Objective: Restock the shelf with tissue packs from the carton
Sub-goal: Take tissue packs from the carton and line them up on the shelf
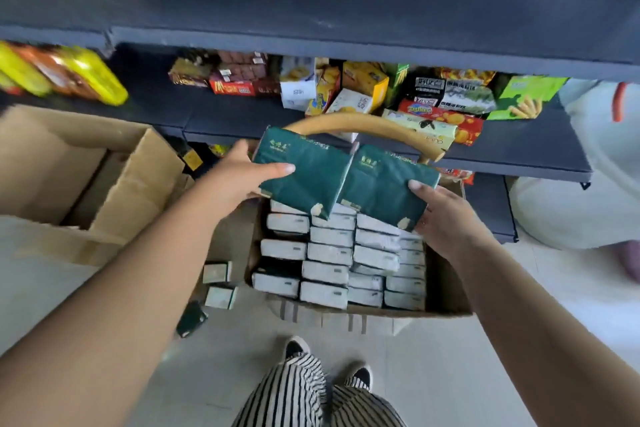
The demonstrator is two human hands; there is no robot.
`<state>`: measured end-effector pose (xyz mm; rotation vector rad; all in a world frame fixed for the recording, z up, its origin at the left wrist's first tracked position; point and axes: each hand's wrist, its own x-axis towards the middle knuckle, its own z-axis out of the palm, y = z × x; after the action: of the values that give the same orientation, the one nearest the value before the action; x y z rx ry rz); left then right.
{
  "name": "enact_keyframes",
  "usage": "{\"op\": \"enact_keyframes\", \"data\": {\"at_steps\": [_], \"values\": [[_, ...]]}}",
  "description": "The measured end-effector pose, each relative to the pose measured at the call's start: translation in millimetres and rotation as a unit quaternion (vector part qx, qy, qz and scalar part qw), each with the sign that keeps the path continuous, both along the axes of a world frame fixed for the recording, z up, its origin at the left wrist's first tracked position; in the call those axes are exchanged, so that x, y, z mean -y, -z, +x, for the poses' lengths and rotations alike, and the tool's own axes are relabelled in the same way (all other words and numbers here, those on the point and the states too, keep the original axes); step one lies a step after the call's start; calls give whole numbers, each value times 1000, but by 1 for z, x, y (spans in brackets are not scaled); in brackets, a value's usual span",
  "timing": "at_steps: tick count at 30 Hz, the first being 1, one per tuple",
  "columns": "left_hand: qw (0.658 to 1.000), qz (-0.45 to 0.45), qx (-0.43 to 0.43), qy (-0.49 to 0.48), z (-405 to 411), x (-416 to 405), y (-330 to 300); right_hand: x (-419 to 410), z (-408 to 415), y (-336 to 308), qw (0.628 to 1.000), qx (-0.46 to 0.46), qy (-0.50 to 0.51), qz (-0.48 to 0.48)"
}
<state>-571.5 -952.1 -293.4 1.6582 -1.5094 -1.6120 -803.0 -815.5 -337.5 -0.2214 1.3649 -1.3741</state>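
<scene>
My left hand [239, 177] grips a dark green tissue pack [304, 170] by its left end, thumb on top. Beside it, my right hand [446, 215] holds a second green pack [384, 187] by its right end. The two packs touch edge to edge above the open carton [446, 291] on the floor. Inside the carton stand several rows of packs [332, 253] on edge, white sides up. The dark grey shelf [242, 121] runs just beyond the carton.
Snack boxes [429, 104] crowd the shelf's right part, with a tan curved handle [363, 125] in front. An open cardboard box [104, 177] sits at left. Loose tissue packs [218, 284] lie on the floor left of the carton. Another person's light clothing [588, 184] is at right.
</scene>
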Motion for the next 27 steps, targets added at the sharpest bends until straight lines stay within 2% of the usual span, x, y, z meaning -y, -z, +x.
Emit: {"op": "enact_keyframes", "data": {"at_steps": [2, 6, 12, 19, 22, 27], "values": [[999, -32, -42, -13, 4, 9, -35, 18, -5, -35, 999, -16, -16, -45], [983, -154, -93, -24, 16, 34, -107, 60, -6, -111, 987, -64, -42, -139], [955, -254, -147, -33, 37, 91, -190, 115, 20, -212, 957, -152, -31, -244], [927, -326, -184, -26, 66, 186, -259, 193, 57, -291, 924, -232, -6, -305], [915, -358, -186, -10, 75, 224, -276, 225, 72, -304, 920, -238, 14, -311], [915, -363, -176, 6, 76, 289, -289, 282, 84, -323, 915, -267, 48, -298]]}}
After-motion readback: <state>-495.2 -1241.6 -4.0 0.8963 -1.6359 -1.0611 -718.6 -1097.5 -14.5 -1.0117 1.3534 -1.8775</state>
